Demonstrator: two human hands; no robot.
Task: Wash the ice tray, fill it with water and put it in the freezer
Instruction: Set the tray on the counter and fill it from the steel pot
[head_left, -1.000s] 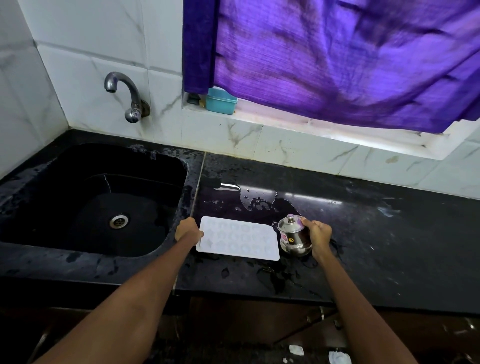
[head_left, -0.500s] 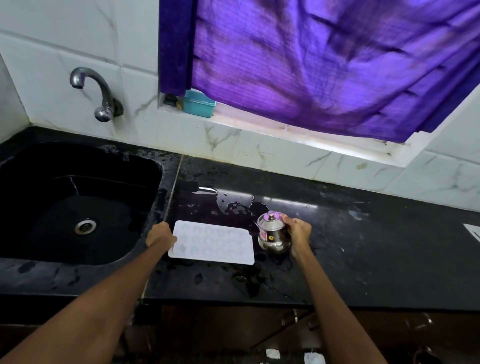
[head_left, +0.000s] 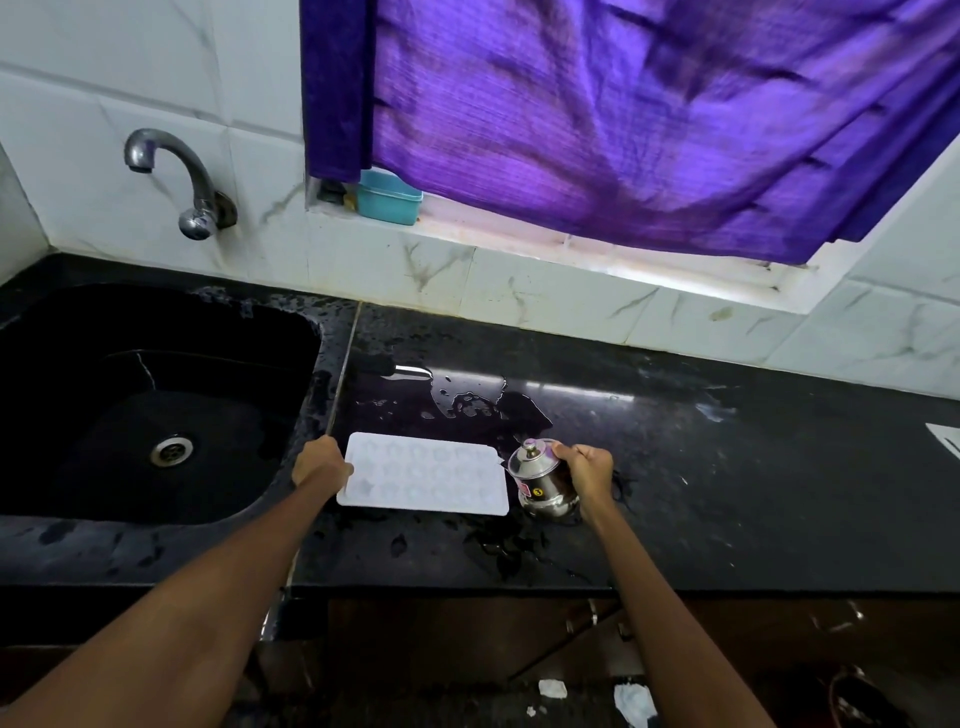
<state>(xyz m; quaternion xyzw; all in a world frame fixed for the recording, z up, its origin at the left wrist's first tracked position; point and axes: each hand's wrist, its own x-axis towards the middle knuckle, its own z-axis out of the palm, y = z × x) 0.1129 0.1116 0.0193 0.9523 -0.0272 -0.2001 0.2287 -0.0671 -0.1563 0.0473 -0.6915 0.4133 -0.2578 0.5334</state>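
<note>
**Operator:** Report the position of the ice tray.

**Inspector:** The ice tray (head_left: 423, 474) lies flat on the wet black surface (head_left: 727, 467), just right of the sink (head_left: 156, 415). The left hand (head_left: 320, 462) grasps its left edge, fingers curled around the rim. The right hand (head_left: 584, 467) is wrapped around a small steel pot (head_left: 543, 480), which stands just beside the tray's right edge, tilted slightly toward it.

**Operator:** Which step is in hand?

**Inspector:** Judged from the layout, the fill step. The pot's spout points at the tray. Whether the cavities hold water cannot be told; they are too pale to read. The tap (head_left: 176, 182) shows no running water.

**Operator:** Requirements for the next move?

**Inspector:** If filling continues: tip the pot slowly over the cavities while the left hand steadies the tray. If filling is complete: release the pot, support both short edges, and lift level. The tray looks thin and possibly flexible, so a one-sided lift would likely spill. The freezer is not in view.
</note>
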